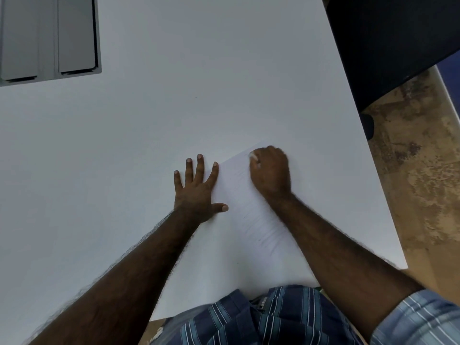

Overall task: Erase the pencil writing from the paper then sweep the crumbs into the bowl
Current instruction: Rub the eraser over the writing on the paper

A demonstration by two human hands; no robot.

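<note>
White paper (251, 215) lies flat on the white table (149, 135), faint pencil lines barely showing across it. Left hand (196, 188) is spread wide, fingers straight, palm down at the sheet's left edge, thumb tip resting on the paper. Right hand (271, 170) sits curled near the sheet's far corner, fingers pinched round a small white eraser (254, 156) that just peeks out at the fingertips, touching the page. Grey panels (49, 38) sit at the table's far left.
</note>
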